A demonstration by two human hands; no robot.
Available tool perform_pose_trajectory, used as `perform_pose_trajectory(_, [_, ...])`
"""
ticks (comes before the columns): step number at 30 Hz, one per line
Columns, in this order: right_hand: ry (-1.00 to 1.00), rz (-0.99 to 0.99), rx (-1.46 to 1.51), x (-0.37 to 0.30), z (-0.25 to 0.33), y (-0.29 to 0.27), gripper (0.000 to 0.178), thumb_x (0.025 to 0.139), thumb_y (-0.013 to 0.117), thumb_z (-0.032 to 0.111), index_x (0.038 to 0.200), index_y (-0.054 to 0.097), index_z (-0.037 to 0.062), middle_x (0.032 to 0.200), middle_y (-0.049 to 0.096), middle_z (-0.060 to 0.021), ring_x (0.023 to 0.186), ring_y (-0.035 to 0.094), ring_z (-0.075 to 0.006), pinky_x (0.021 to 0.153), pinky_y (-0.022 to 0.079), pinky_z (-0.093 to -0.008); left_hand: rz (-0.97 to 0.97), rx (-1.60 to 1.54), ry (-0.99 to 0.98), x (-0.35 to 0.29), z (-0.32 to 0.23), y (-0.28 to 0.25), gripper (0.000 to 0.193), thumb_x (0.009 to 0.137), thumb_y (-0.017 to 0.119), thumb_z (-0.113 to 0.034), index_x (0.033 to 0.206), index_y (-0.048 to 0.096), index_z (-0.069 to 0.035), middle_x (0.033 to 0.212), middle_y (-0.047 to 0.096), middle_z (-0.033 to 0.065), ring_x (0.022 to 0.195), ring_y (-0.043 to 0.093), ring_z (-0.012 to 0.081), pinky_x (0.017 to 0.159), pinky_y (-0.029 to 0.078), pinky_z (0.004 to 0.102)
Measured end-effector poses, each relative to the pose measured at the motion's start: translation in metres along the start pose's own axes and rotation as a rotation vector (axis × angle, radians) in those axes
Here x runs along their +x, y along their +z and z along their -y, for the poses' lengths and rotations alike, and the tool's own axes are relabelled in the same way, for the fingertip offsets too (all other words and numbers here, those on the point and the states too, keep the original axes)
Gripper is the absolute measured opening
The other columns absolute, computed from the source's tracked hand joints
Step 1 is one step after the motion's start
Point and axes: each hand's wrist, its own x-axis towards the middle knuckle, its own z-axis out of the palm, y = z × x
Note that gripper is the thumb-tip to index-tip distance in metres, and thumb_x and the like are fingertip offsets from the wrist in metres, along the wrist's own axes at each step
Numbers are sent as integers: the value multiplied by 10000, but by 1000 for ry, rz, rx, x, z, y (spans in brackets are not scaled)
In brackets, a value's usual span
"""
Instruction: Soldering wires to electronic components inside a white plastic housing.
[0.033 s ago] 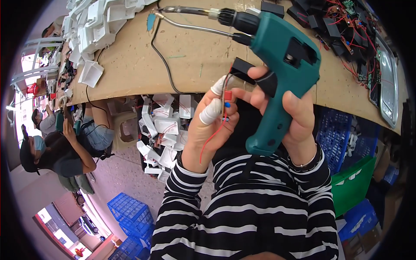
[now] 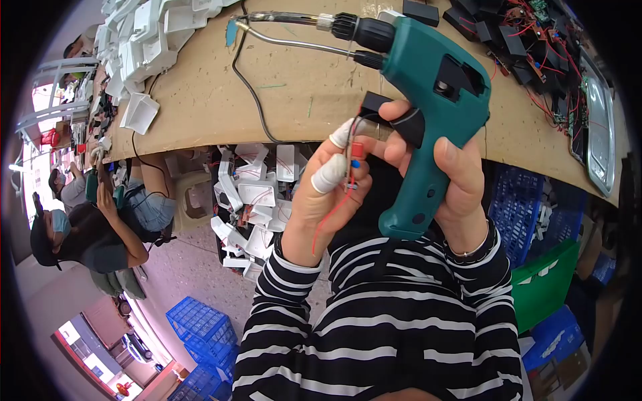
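My right hand grips the handle of a teal pistol-shaped power tool, with its forefinger on the black trigger. Two metal tubes and a black collar run from the tool's nose to the left over the bench. My left hand, with white tape on two fingertips, pinches a small black part against the tool's front. Thin red wires with a red and a blue bit hang from the part across my palm. Both striped sleeves come up from below.
A brown workbench carries a heap of white plastic housings at the left, a black cable and black modules with red wires at the right. Under it lie more white parts, blue crates and a green bin. A person sits at the left.
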Motion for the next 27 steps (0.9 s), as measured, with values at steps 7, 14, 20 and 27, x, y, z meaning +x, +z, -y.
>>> perform_pose_trajectory(7, [115,5,55,-5,-1,-4,593,869,552,265,1294,299,-60,1181,485,-208,857,585,-178,926,430,-502,-43,296,194,0,5,4,670,714,717,-66,1292,381,-29,977,575,65,818,586,124,685,492,214])
perform_pose_trajectory(14, [-78,-190,-248,-13,8,5,613,814,607,165,1301,305,-53,1156,505,-234,837,611,-205,832,507,-424,31,299,447,3,7,5,646,726,709,-59,1294,404,-98,1062,532,95,846,562,146,731,492,250])
perform_pose_trajectory(20, [-331,-165,-782,-17,-2,12,557,721,570,-104,1243,380,-62,1166,511,-221,914,615,-226,791,500,-325,32,-414,69,-5,15,9,442,856,609,-211,1250,446,-92,1010,529,87,813,532,100,726,480,195])
perform_pose_trajectory(27, [-246,-18,-1101,-18,-5,7,319,687,669,-19,987,567,-57,829,607,-125,686,612,-253,602,483,-314,50,-319,-17,-14,26,24,463,835,637,-185,1244,442,-92,1119,507,52,897,551,85,819,489,183])
